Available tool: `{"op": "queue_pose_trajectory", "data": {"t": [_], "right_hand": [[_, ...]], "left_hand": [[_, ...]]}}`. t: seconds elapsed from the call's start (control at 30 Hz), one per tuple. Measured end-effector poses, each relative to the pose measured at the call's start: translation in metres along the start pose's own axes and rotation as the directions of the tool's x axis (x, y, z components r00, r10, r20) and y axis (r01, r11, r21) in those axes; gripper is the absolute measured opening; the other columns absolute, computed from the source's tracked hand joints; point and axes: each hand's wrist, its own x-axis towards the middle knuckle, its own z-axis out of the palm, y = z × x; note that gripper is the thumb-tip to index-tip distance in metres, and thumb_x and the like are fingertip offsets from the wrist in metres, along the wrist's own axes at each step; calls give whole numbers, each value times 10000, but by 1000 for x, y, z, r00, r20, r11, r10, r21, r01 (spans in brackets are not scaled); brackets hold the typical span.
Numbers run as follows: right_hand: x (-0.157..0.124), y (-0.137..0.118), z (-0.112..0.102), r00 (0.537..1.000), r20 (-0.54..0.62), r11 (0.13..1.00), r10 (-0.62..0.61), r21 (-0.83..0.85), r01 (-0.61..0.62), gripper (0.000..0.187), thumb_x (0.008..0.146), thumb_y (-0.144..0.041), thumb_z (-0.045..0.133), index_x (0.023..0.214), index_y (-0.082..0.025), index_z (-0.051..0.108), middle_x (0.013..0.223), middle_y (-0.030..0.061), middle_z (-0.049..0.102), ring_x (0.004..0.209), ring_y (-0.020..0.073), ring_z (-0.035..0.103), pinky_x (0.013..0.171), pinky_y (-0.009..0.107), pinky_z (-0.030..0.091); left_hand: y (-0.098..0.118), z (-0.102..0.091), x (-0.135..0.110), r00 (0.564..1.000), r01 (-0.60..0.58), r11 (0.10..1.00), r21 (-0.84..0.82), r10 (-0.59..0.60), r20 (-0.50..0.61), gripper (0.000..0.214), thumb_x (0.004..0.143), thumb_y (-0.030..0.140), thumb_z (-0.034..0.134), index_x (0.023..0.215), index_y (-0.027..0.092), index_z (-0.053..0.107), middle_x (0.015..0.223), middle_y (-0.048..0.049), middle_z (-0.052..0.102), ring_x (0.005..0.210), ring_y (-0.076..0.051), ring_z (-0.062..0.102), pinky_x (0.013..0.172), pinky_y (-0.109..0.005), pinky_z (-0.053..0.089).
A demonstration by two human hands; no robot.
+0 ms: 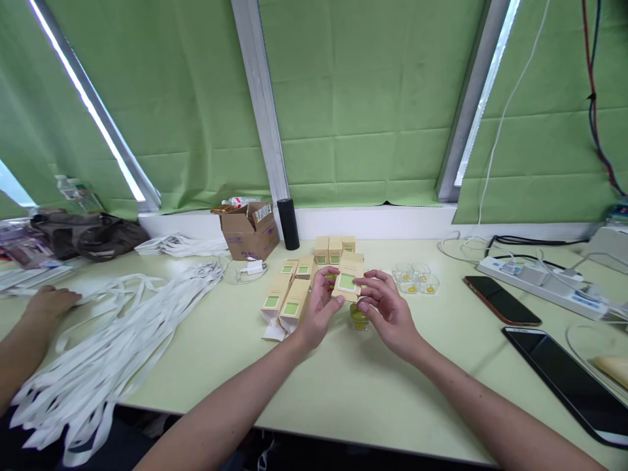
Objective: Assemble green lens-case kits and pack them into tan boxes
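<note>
Over the table, my left hand (320,309) grips a small cream box (350,267) with a green square window from its left side. My right hand (390,313) has its fingers curled at the box's lower right edge and bottom flap, pinching it. Just below stands a small clear cup (359,318) with yellow-green contents, partly hidden by my right fingers. To the left lie several similar boxes (294,302), the nearest with white end flaps open. Behind my right hand are several clear cups (415,277) with yellow bits at the bottom.
White straps (127,333) cover the table's left, where another person's hand (52,304) rests. A brown carton (250,232) and a black cylinder (288,224) stand at the back. On the right are a phone (501,299), a tablet-like device (564,379) and a power strip (540,281) with cables.
</note>
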Motion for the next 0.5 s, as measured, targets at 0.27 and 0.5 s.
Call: {"op": "queue_pose_trajectory", "data": {"t": [0.27,0.5], "right_hand": [[0,1,2,1000,-11,999,-24,-38,24,329,1013,-386,717,1341,-378,695,1420,79,414,1005,171,691,915,396,658],[2,3,2,998,-63,999,-27,-23,26,296,994,-385,744,1289,-374,721,1383,67,442,960,158,700,899,394,660]], "left_hand": [[2,1,-2,1000,-7,999,42,7,-2,529,955,476,747,1357,265,475,1197,-77,634,1127,-242,611,1009,-398,474],[-1,4,0,993,-90,978,187,103,-58,540,928,559,777,1316,272,536,1224,-92,618,1084,-228,622,975,-385,509]]}}
